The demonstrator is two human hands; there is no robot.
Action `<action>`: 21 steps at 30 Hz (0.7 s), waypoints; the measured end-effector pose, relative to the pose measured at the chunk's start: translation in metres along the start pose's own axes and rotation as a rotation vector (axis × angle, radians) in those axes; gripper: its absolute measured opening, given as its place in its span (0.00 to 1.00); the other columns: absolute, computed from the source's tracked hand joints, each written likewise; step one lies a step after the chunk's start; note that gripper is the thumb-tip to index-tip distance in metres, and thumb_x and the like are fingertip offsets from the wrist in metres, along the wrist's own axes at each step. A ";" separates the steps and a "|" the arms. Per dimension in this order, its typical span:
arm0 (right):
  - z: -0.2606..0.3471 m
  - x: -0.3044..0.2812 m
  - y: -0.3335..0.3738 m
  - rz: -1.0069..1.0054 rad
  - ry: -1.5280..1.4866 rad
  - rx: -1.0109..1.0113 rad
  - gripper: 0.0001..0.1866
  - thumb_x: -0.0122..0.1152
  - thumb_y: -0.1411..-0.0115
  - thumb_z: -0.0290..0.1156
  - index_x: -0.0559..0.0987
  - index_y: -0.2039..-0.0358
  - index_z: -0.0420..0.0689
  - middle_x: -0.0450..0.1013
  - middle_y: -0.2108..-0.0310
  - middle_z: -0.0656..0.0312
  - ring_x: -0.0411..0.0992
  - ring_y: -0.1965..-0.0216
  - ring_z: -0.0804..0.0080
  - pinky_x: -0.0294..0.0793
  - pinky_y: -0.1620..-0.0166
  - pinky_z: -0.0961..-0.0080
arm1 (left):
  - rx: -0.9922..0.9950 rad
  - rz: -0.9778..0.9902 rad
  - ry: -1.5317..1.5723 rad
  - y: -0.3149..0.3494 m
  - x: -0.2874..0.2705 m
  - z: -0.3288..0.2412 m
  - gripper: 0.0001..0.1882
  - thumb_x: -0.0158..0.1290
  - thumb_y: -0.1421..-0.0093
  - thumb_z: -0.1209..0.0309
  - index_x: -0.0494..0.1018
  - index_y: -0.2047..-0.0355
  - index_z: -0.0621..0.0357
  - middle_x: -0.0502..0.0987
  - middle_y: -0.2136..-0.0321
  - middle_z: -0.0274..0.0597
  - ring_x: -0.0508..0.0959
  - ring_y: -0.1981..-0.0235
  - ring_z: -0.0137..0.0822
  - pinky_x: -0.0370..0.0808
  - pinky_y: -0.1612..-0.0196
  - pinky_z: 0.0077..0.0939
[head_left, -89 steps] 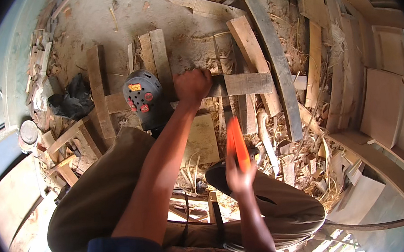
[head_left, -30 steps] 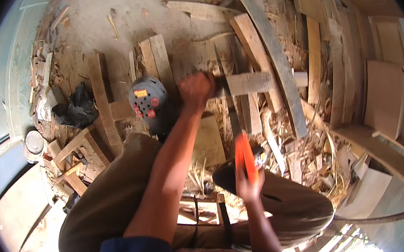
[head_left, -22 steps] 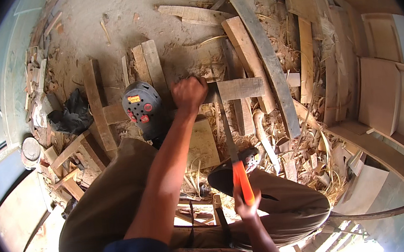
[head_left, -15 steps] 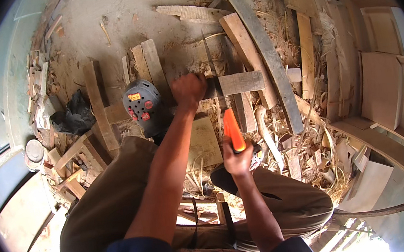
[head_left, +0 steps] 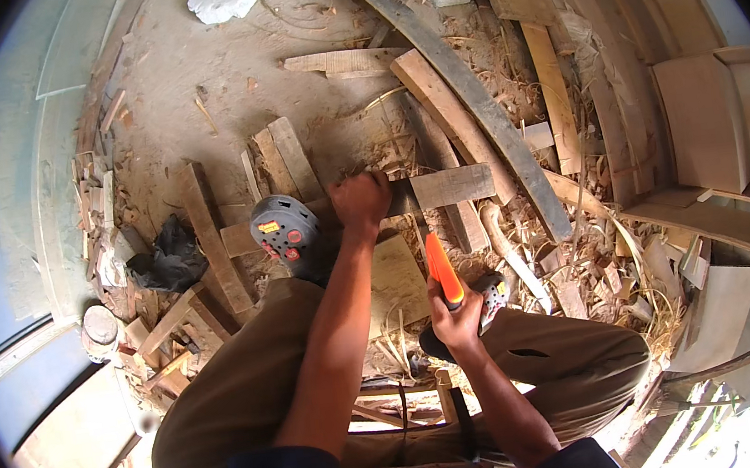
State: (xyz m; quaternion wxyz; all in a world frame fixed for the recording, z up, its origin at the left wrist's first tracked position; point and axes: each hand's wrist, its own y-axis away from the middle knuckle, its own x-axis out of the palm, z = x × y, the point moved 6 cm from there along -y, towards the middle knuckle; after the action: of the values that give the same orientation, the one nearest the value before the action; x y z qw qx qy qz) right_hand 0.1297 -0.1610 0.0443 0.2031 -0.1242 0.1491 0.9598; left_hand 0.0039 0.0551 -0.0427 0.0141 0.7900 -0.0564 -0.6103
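My right hand [head_left: 457, 318] is closed round the orange-and-black handle of a handsaw [head_left: 439, 264]. Its narrow blade runs away from me toward a wooden board [head_left: 454, 185] lying crosswise; the exact contact is hard to make out. My left hand [head_left: 361, 201] is closed in a fist on that board, left of the saw, its fingertips hidden. A grey clog [head_left: 285, 232] on my left foot rests over the board's left part. Under the board's right part lie other timber pieces [head_left: 467, 224].
A long dark curved beam [head_left: 471, 100] and a thick plank [head_left: 450, 121] lie to the right. Shavings and offcuts [head_left: 581, 281] cover the floor there. At left are a black plastic bag [head_left: 167, 256] and a round tin [head_left: 100, 329]. A white lump [head_left: 225, 1] lies far off.
The view has shifted, so the scene sits lower and the white lump shows. The blade stretch seen beyond the board earlier no longer shows clearly. Both hands keep their holds.
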 end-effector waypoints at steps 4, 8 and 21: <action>0.005 0.004 0.009 -0.007 -0.037 -0.078 0.10 0.65 0.46 0.31 0.80 0.68 0.39 0.76 0.79 0.57 0.77 0.75 0.76 0.75 0.69 0.75 | 0.025 -0.043 0.112 -0.001 -0.018 -0.004 0.23 0.42 0.37 0.59 0.81 0.74 0.61 0.82 0.73 0.55 0.82 0.68 0.52 0.66 0.48 0.51; 0.026 -0.006 -0.024 0.052 0.115 -0.182 0.09 0.65 0.47 0.31 0.80 0.69 0.39 0.76 0.79 0.54 0.80 0.74 0.67 0.77 0.68 0.73 | -0.005 0.222 0.240 -0.020 -0.018 0.009 0.21 0.44 0.38 0.59 0.78 0.57 0.62 0.78 0.51 0.57 0.74 0.46 0.54 0.62 0.42 0.53; 0.013 -0.013 -0.012 0.064 -0.105 -0.165 0.08 0.63 0.48 0.23 0.80 0.66 0.36 0.75 0.78 0.63 0.72 0.75 0.82 0.73 0.69 0.78 | 0.288 0.097 0.162 -0.001 -0.038 0.002 0.36 0.70 0.54 0.63 0.69 0.45 0.57 0.74 0.50 0.49 0.72 0.44 0.49 0.68 0.44 0.47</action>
State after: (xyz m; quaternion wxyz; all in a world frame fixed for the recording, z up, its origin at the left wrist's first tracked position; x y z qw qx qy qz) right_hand 0.1444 -0.1506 0.0576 0.1690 -0.0850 0.0627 0.9799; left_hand -0.0071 0.0605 -0.0067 -0.0651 0.8268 -0.1799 -0.5290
